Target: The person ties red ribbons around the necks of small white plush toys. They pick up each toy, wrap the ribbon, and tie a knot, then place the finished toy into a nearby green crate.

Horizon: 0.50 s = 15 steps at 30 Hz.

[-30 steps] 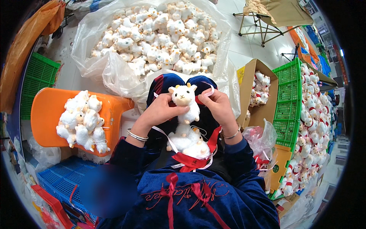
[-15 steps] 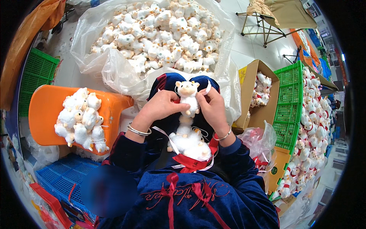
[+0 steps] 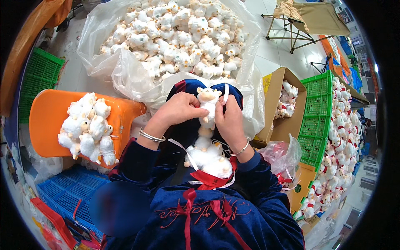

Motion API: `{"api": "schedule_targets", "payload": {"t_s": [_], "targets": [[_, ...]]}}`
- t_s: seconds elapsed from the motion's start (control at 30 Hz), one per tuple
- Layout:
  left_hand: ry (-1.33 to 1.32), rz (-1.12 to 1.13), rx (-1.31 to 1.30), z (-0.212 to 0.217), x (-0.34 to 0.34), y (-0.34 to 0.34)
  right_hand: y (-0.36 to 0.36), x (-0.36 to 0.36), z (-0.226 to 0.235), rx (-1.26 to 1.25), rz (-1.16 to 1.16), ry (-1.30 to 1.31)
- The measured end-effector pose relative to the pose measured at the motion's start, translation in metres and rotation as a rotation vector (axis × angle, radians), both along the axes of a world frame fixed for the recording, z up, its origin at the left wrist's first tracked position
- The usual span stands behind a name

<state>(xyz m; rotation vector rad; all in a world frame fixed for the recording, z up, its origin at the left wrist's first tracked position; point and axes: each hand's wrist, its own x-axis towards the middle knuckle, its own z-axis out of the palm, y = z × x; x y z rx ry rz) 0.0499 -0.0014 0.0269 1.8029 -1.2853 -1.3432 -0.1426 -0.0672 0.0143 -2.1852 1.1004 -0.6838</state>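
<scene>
Over my lap, a small white plush sheep (image 3: 208,102) with a beige muzzle is held upright, its head toward the far side. My left hand (image 3: 177,110) is closed on its side, thumb across the body. My right hand (image 3: 230,121) is closed at the other side, pinching a white ribbon (image 3: 226,94) whose end sticks up past the fingers. What the fingertips do behind the neck is hidden. More white plush toys (image 3: 210,160) lie in my lap, with red and white ribbons (image 3: 208,180) beside them.
A large clear plastic bag (image 3: 104,62) full of plush toys lies ahead. On the left, an orange stool (image 3: 46,125) bears several more, above a blue crate (image 3: 62,191). At right stand a cardboard box (image 3: 268,133) and a green crate (image 3: 314,121), beside many red-ribboned toys (image 3: 339,137).
The plush sheep has tilted slightly, its muzzle turning upward. My left fingers have curled in closer around its neck, and the red bit seen there is now hidden. My right hand has shifted slightly.
</scene>
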Motion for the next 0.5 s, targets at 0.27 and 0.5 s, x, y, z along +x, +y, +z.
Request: {"api": "schedule_targets", "payload": {"t_s": [0.27, 0.5], "targets": [[0.049, -0.133, 0.064, 0.002, 0.01, -0.008, -0.004, -0.004, 0.007, 0.206, -0.005, -0.018], [-0.031, -0.035, -0.175, -0.006, -0.015, -0.001, 0.006, 0.002, 0.007, 0.219, -0.019, -0.023]]}}
